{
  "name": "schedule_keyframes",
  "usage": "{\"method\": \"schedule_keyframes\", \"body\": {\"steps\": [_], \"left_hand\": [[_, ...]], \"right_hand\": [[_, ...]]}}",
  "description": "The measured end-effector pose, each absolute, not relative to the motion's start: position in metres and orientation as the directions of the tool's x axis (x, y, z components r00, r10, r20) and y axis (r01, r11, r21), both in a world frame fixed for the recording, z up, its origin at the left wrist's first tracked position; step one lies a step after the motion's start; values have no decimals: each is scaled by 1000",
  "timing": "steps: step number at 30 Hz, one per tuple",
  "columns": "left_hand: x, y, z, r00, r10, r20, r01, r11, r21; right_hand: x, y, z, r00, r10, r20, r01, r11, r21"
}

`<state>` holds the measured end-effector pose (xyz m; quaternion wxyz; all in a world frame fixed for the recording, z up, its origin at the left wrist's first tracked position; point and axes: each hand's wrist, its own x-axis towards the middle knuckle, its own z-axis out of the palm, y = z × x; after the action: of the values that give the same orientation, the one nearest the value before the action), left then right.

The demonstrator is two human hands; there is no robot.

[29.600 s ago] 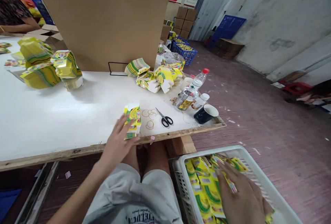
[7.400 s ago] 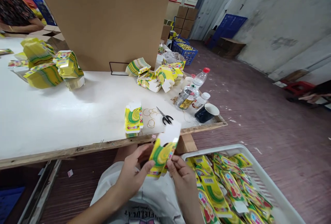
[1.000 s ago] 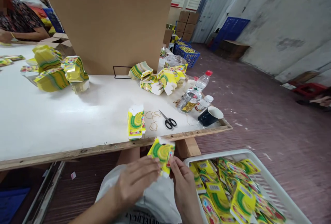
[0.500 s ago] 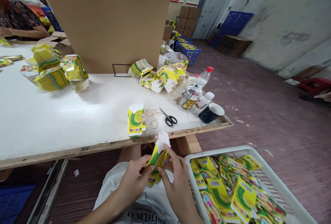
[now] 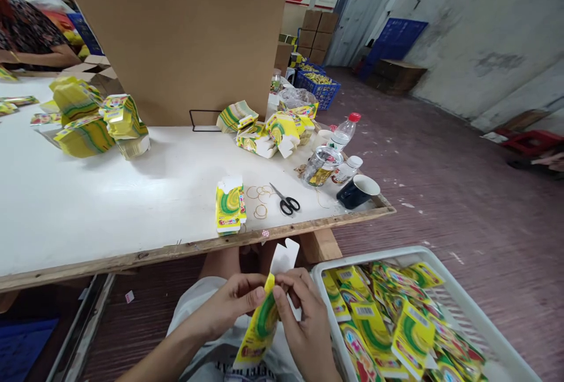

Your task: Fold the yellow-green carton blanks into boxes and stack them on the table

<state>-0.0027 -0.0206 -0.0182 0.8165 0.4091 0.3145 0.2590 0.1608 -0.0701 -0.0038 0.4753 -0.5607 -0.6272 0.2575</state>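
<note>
Over my lap, my left hand (image 5: 229,305) and my right hand (image 5: 304,323) both pinch one flat yellow-and-green carton (image 5: 259,329). Its white flap (image 5: 284,255) sticks up between my fingers and its printed end hangs down. Just to the right stands a white plastic basket (image 5: 392,254) full of several more flat cartons (image 5: 396,323). On the white table (image 5: 110,205), near its front edge, lies a small stack of the same cartons (image 5: 229,208).
Rubber bands (image 5: 259,200), black scissors (image 5: 285,200), a jar (image 5: 321,166), two bottles and a dark cup (image 5: 358,191) sit at the table's right end. Carton piles (image 5: 88,117) lie at the left and centre back. A tall cardboard sheet (image 5: 176,35) stands behind. Another person's arm (image 5: 35,56) is at far left.
Between my hands the carton has turned and dropped lower: its printed end now hangs down and the white flap points up. The stack on the table is unchanged.
</note>
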Motion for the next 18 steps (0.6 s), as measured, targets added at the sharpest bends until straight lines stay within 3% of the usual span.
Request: {"method": "schedule_keyframes", "body": {"steps": [4,8,12,16,18], "left_hand": [[8,-24,-19,620,730,-288,-278,547,789],[14,-23,-19,489,831,-264,-371,472,799],[13,-23,-20,365,910,-198,-276,309,910],[11,-23,-21,358,917,-174,-142,237,961],[8,-23,-20,376,911,-169,-114,226,968]], "right_hand": [[159,-71,-6,110,934,340,494,245,-834],[153,-71,-14,284,889,358,554,152,-818],[156,-71,-24,206,962,180,465,66,-883],[163,-70,-29,335,940,62,363,-68,-929],[166,-68,-28,364,930,45,250,-51,-967]]}}
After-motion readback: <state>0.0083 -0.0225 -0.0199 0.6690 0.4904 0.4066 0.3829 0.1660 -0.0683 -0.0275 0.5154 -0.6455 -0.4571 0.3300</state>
